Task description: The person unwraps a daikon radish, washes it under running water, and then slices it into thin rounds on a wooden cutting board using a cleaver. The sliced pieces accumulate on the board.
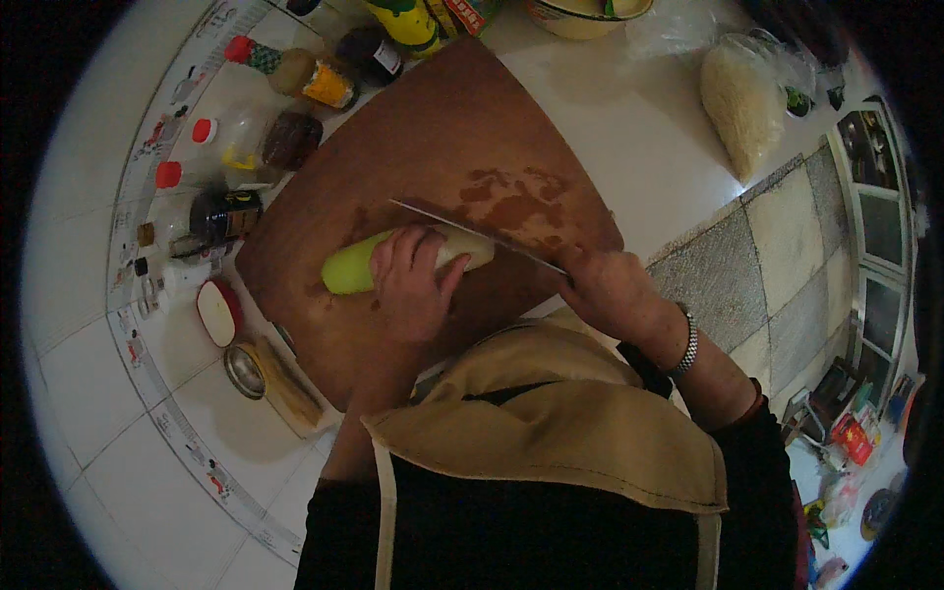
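Observation:
A pale vegetable with a light green end, perhaps a radish, lies lengthwise on a brown wooden cutting board. My left hand presses over its middle, fingers spread across the top and thumb along its side. In my right hand is a kitchen knife, held by its handle; its long thin blade shows nearly edge-on and slants up to the left over the vegetable's white end. Whether the blade touches the vegetable, I cannot tell. Wet patches darken the board beyond the knife.
Several condiment bottles line the board's left side. A red-rimmed white cut piece stands near a metal-ended container. A bowl sits at the back, and a plastic bag of pale grains or noodles at the right counter edge.

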Demonstrator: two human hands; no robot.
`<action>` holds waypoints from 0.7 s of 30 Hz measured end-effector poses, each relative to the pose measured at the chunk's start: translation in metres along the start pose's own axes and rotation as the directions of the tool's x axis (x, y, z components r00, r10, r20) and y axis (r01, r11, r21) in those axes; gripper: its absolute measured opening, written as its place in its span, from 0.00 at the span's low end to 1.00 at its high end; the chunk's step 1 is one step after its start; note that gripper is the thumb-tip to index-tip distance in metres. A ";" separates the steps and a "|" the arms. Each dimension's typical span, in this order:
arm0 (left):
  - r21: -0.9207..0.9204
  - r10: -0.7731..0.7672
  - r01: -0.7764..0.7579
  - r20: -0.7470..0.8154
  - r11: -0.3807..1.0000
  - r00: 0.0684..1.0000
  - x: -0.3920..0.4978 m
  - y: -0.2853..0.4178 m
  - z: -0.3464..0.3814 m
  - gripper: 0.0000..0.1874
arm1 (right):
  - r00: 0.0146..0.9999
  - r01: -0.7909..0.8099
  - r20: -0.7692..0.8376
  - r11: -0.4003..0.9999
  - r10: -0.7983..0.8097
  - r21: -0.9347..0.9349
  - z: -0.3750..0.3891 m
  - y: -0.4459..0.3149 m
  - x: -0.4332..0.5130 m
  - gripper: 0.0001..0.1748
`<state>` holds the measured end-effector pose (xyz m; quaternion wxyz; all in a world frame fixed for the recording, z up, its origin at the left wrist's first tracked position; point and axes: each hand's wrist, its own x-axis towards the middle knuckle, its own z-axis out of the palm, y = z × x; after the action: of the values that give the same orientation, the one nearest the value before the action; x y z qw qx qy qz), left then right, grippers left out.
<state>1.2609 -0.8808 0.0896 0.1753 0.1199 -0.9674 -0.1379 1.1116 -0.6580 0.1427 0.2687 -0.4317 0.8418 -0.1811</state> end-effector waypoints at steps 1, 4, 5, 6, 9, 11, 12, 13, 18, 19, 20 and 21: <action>-0.016 0.002 -0.002 0.009 1.000 1.000 -0.003 0.001 -0.001 0.20 | 0.999 0.025 -0.021 1.000 -0.025 0.003 -0.001 0.000 -0.001 0.11; -0.028 0.008 -0.006 0.060 1.000 0.998 -0.013 -0.002 -0.003 0.20 | 0.997 0.068 -0.038 0.998 -0.069 -0.018 -0.007 -0.002 -0.006 0.11; -0.018 0.010 -0.009 0.055 1.000 0.998 -0.016 -0.004 -0.002 0.20 | 0.997 0.075 -0.018 0.997 -0.075 -0.035 -0.010 -0.003 -0.008 0.12; -0.011 0.006 -0.006 0.055 1.000 0.998 -0.019 -0.005 0.000 0.20 | 0.997 0.082 0.004 0.995 -0.082 -0.052 -0.013 -0.004 -0.010 0.14; 0.084 -0.017 0.009 0.091 0.996 0.996 -0.025 -0.011 0.009 0.25 | 0.995 0.101 0.033 0.983 -0.097 -0.153 -0.018 -0.012 -0.012 0.15; 0.147 -0.015 0.003 0.085 0.989 0.996 -0.027 -0.013 0.015 0.28 | 0.994 0.105 0.038 0.982 -0.101 -0.154 -0.022 -0.016 -0.014 0.16; 0.181 -0.015 0.000 0.080 0.983 0.997 -0.027 -0.015 0.017 0.30 | 0.993 0.118 0.018 0.981 -0.117 -0.152 -0.023 -0.018 -0.014 0.16; 0.146 0.003 -0.013 0.063 0.989 0.998 -0.027 -0.016 0.019 0.30 | 0.993 0.118 0.013 0.986 -0.117 -0.122 -0.025 -0.019 -0.015 0.16; 0.109 0.019 -0.024 0.045 0.994 0.999 -0.026 -0.019 0.022 0.29 | 0.994 0.091 0.055 0.995 -0.089 -0.034 -0.031 -0.022 -0.023 0.14; 0.068 0.023 -0.025 0.025 0.997 0.999 -0.026 -0.019 0.023 0.28 | 0.995 0.075 0.071 0.997 -0.073 -0.025 -0.031 -0.023 -0.024 0.14; 0.034 0.033 -0.033 -0.004 0.999 0.999 -0.027 -0.020 0.023 0.27 | 0.995 0.054 0.091 0.998 -0.052 -0.022 -0.030 -0.024 -0.025 0.14; 0.009 0.055 -0.054 -0.033 0.998 0.998 -0.027 -0.020 0.025 0.26 | 0.994 0.033 0.110 0.999 -0.030 -0.019 -0.030 -0.025 -0.025 0.13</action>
<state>1.2798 -0.8861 0.0532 0.1944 0.0964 -0.9679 -0.1272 1.1210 -0.6491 0.1871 0.3070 -0.4570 0.8208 -0.1525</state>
